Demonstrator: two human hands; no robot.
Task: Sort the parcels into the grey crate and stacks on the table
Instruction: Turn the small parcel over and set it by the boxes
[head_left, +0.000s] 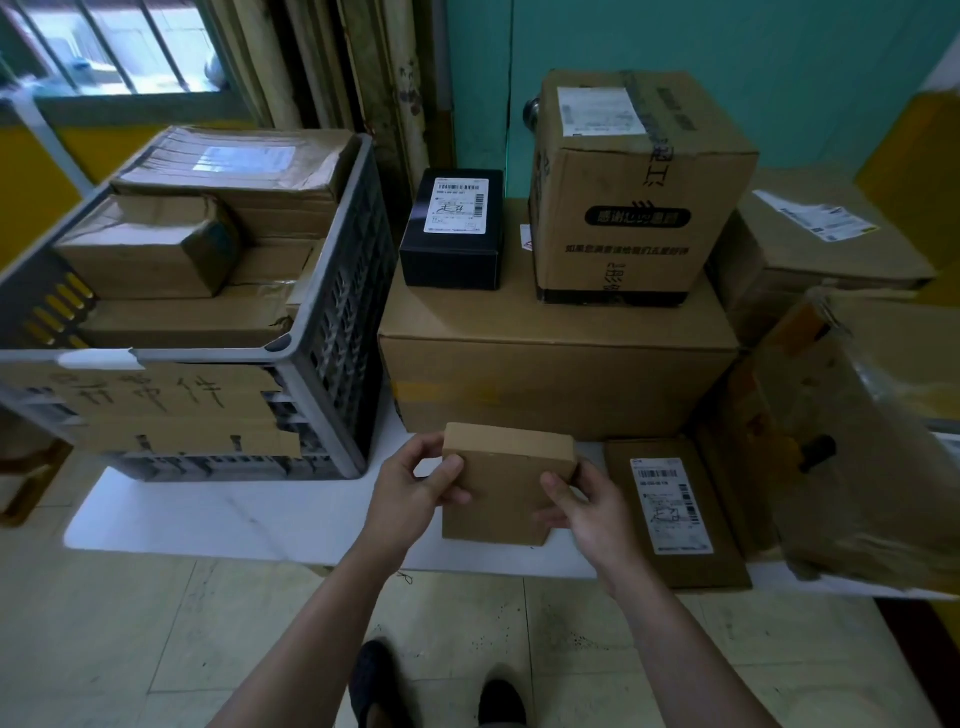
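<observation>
We hold a small flat cardboard parcel (506, 483) in front of us, above the near edge of the white table (249, 514), between the grey crate (322, 374) on our left and the labelled flat parcel (675, 512) lying on the table to our right. The face turned towards us is plain brown with no label showing, and from its thin profile and the ease with which fingertips alone carry it, we judge it light. The board looks stiff, with crisp edges and square corners, so it should not sag or fold, and its matt surface should give enough friction that it won't slip; whether the contents are fragile we cannot tell. The sensible hold is the one we have: the two long side edges, near the upper half. Our left hand (410, 493) pinches the left edge, thumb on the near face and fingers curled behind. Our right hand (587, 512) grips the right edge the same way, thumb laid across the front. Both forearms reach forward and slightly inward, wrists close to level, with the parcel tilted so its top edge leans away from us. The crate already holds several brown boxes stacked close to its rim, and behind our parcel sits a large carton (550, 379) carrying a black box (452, 234) and a tall printed carton (634, 192).
</observation>
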